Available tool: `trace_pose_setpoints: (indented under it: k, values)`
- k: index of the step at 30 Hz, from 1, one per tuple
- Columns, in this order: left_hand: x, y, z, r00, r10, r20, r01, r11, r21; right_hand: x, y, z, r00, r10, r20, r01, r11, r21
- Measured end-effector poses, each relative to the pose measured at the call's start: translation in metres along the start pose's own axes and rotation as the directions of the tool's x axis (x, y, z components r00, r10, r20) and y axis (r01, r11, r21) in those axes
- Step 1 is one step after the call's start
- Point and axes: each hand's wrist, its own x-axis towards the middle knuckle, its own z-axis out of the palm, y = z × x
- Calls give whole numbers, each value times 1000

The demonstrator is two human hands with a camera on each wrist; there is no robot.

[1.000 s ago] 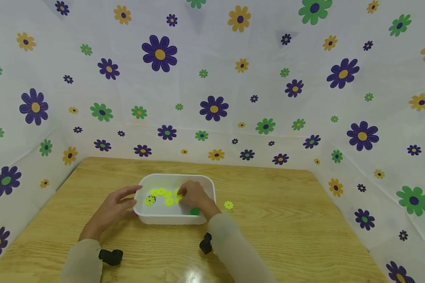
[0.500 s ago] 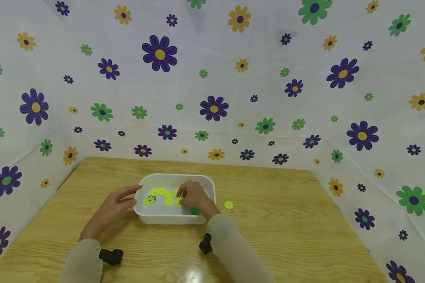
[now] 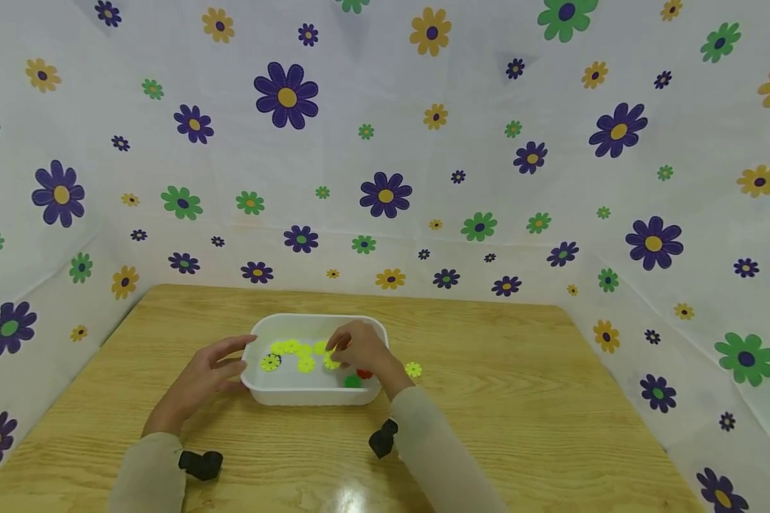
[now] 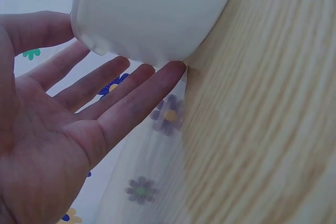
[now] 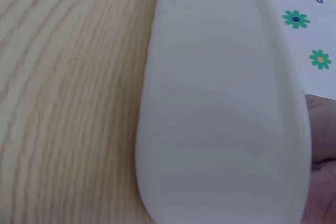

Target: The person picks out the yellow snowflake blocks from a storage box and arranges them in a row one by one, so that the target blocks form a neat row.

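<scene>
A white plastic tub (image 3: 308, 397) stands on the table. Inside it lie several yellow notched snowflake discs (image 3: 305, 364), plus a green disc (image 3: 353, 382) and a red disc (image 3: 364, 373) at the right end. My right hand (image 3: 366, 349) reaches over the right side and pinches a yellow snowflake disc (image 3: 331, 361) just above the floor. From the right wrist view, the tub's wall (image 5: 220, 103) hides most of that hand. On the left, my left hand (image 4: 68, 114) steadies the tub, its extended fingertips touching the outer wall and its thumb at the rim.
One loose yellow snowflake disc (image 3: 413, 369) lies on the wooden table (image 3: 520, 399) just right of the tub. A white flower-print sheet (image 3: 385, 142) encloses the back and both sides.
My right hand has risen slightly and moved right with a yellow disc, bringing the red disc into sight. The left hand and tub stay nearly in place.
</scene>
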Motion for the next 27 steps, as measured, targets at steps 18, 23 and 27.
trace_pose_setpoints:
  k: [18,23,27]
  values:
    - [-1,0,0,1000,-10,1,10,1000,-20,-21,1,-37,999,44,4,-45,995,90]
    - [-1,0,0,1000,-14,2,14,1000,-17,-26,3,-49,998,55,-8,-54,996,72]
    - [-1,1,-1,1000,-16,3,16,1000,-21,-31,4,-59,997,70,-25,-68,995,70]
